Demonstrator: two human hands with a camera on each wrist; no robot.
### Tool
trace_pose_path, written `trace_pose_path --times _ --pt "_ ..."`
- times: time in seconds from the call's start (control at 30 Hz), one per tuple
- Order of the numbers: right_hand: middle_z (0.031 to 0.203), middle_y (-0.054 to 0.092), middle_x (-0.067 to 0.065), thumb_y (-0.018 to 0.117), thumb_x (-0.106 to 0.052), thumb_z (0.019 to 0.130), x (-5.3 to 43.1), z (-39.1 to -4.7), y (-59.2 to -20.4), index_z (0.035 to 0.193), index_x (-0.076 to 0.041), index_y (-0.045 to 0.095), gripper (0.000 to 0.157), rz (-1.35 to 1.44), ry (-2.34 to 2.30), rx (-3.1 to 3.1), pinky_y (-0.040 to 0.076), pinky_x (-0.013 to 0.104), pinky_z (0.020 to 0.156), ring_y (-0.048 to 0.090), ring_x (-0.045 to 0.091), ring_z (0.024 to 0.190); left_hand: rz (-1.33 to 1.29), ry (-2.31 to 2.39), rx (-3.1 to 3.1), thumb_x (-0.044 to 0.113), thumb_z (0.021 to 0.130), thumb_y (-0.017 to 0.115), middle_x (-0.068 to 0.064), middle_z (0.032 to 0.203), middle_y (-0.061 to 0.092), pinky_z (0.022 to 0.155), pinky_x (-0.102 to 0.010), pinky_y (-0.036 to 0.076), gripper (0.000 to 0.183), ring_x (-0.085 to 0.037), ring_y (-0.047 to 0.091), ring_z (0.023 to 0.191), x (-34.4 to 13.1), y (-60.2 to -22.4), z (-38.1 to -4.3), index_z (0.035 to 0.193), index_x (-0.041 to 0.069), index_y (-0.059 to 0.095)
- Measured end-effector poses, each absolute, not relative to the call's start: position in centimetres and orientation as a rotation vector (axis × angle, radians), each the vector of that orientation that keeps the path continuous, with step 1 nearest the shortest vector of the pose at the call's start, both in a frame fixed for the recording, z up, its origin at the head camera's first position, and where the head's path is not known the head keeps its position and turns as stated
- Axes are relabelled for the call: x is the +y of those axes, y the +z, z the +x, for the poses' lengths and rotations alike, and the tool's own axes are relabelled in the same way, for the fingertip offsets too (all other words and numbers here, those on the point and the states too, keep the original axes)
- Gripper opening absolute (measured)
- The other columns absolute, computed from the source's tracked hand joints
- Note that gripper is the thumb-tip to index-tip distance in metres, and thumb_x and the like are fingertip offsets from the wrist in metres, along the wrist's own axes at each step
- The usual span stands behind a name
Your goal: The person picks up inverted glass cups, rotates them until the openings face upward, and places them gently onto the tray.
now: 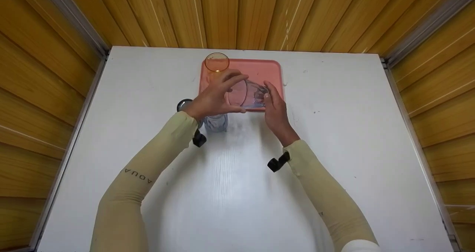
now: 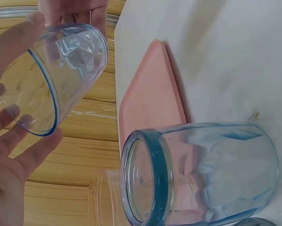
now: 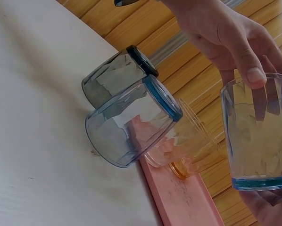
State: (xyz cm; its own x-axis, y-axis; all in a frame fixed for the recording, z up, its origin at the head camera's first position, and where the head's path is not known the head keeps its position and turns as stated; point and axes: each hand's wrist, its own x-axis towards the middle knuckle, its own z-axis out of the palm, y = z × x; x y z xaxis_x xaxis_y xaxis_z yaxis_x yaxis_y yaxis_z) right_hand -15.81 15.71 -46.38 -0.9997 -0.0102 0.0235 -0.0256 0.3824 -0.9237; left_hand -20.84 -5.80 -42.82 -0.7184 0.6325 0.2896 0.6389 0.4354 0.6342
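Above the tray, a clear drinking glass with a bluish tint (image 1: 238,96) lies tilted on its side in the air between both hands. My left hand (image 1: 213,96) grips its open rim, thumb on one side and spread fingers on the other. At the base, my right hand (image 1: 276,113) holds the glass between thumb and fingers. In the left wrist view the held glass (image 2: 70,89) shows a faceted lower part. Below the left wrist, a blue-tinted glass (image 3: 127,125) and a dark grey glass (image 3: 110,80) stand upright on the table.
A pink tray (image 1: 261,68) lies near the table's back edge. On its left side stand an amber glass (image 1: 217,62) and a clear pinkish glass (image 3: 162,146). The white table (image 1: 230,192) is bounded by wood-panelled walls (image 1: 252,18).
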Motion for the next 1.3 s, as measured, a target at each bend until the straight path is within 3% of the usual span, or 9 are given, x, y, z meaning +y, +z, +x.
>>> trace_pose_path --times 0.63,0.87,1.3 --pt "0.158 0.030 -0.003 0.031 -0.033 0.106 15.99 -15.93 -46.40 0.152 -0.024 0.027 0.047 0.000 1.737 -2.623 0.029 0.041 0.118 0.033 0.014 0.142 -1.184 -1.257 -2.657 0.034 0.075 0.082 0.002 0.146 0.037 0.102 -0.036 0.049 0.080 -0.014 0.041 0.132 -5.66 -42.77 -20.75 0.145 0.032 0.042" --pt "0.156 0.033 -0.003 0.035 -0.035 0.105 16.17 -15.94 -46.68 0.151 -0.025 0.029 0.048 0.042 1.772 -2.601 0.036 0.044 0.113 0.038 0.018 0.139 -1.154 -1.243 -2.700 0.036 0.077 0.081 0.003 0.148 0.036 0.103 -0.036 0.049 0.080 -0.015 0.045 0.131 -5.67 -42.70 -20.82 0.145 0.035 0.040" --pt "0.152 0.040 0.002 0.043 -0.026 0.103 16.09 -15.96 -46.79 0.149 -0.019 0.034 0.048 0.054 1.760 -2.582 0.040 0.040 0.110 0.041 0.017 0.137 -1.179 -1.146 -2.732 0.037 0.078 0.080 0.001 0.146 0.037 0.106 -0.039 0.046 0.081 -0.016 0.040 0.134 -5.60 -42.44 -21.49 0.147 0.034 0.038"
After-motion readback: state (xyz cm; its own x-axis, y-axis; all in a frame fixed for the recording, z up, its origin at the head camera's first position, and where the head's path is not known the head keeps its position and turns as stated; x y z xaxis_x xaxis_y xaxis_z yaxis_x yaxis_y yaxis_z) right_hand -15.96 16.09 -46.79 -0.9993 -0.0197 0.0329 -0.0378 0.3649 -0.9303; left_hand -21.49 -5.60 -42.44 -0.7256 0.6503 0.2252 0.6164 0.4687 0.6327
